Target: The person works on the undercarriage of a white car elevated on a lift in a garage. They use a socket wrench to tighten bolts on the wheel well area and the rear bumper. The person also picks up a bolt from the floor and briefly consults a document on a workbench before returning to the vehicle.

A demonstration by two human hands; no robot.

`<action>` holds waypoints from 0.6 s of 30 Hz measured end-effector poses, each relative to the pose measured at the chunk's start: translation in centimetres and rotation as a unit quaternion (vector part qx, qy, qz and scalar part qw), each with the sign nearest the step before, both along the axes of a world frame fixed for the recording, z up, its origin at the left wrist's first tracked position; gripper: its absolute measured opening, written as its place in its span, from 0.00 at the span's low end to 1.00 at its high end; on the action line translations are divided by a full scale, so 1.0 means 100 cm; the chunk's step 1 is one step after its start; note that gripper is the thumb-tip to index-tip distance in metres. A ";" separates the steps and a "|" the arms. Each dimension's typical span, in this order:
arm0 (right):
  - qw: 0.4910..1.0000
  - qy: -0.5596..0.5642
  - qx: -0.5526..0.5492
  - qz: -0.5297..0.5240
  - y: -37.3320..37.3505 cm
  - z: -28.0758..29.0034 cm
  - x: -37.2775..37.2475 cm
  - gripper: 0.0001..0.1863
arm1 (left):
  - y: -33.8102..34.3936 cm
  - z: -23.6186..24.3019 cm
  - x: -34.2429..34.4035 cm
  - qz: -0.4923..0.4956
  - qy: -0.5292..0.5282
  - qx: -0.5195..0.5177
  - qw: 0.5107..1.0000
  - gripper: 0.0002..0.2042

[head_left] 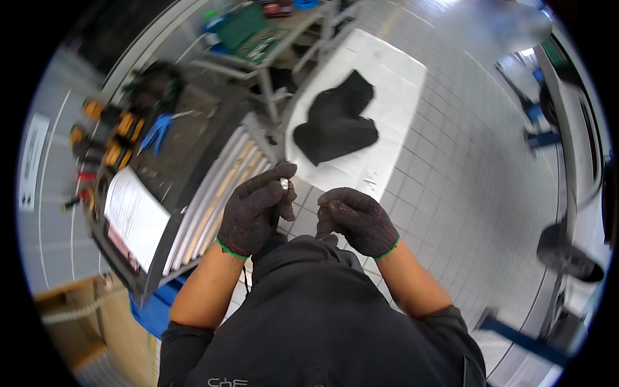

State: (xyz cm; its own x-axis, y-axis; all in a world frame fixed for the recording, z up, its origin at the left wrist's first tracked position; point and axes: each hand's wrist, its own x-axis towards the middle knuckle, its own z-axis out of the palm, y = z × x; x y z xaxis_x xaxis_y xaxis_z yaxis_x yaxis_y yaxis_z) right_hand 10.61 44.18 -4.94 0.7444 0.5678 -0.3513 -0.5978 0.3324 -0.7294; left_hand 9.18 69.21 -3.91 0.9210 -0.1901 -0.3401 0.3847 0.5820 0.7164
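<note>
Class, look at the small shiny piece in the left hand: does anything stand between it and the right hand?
No separate object is visible between the right hand and the shiny piece, only a gap with tiled floor beyond. The left hand itself partly surrounds the piece.

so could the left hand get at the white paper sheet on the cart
Probably yes: the paper sheet lies uncovered on the cart, left of the left hand, though that hand seems to hold a small shiny piece.

Two hands [248,209] are showing at centre; one mat [396,77] is lying upper centre, one green case [242,27] at top.
</note>
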 end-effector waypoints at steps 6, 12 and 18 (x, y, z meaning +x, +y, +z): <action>0.968 -0.041 -0.072 -0.235 -0.163 0.014 -0.054 0.19 | -0.186 -0.021 0.018 -0.179 -0.052 -0.023 0.982 0.25; 0.858 -0.022 -0.040 -0.511 -0.263 0.012 -0.077 0.20 | -0.365 -0.024 0.028 -0.307 -0.109 -0.013 0.945 0.18; 0.736 0.076 0.111 -0.663 -0.358 0.026 -0.085 0.19 | -0.503 -0.030 0.027 -0.362 -0.342 0.056 0.865 0.14</action>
State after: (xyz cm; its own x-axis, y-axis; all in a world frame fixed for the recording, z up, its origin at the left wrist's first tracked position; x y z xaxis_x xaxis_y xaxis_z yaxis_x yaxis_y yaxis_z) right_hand 2.12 8.35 -2.39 0.6570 -0.5671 -0.4968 0.2906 0.7985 -0.5272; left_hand 11.84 18.91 -6.88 0.5678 -0.8026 0.1832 0.0829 0.2771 0.9573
